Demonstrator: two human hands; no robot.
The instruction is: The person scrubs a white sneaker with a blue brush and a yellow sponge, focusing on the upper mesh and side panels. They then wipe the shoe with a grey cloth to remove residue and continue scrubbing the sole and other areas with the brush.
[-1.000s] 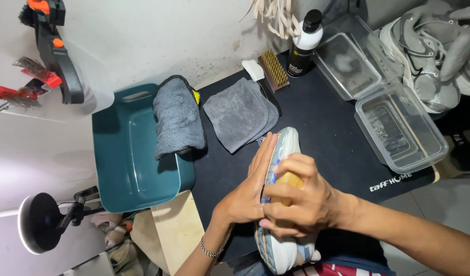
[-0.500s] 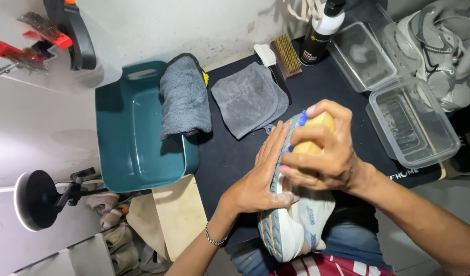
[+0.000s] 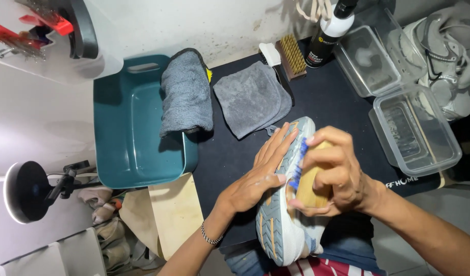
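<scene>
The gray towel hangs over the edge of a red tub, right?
Not quite. The head view shows the gray towel hanging over the edge of a teal tub, not a red one.

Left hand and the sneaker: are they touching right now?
Touching. The head view shows the left hand laid flat along the sneaker, fingers pressed on its upturned sole, while the right hand holds a wooden brush against it.

Small shoe cleaning spot at home, black mat [image 3: 342,110] on a table, green tub [image 3: 138,128] left of it, brushes, cloths, spray bottle [image 3: 327,33] on it
</scene>
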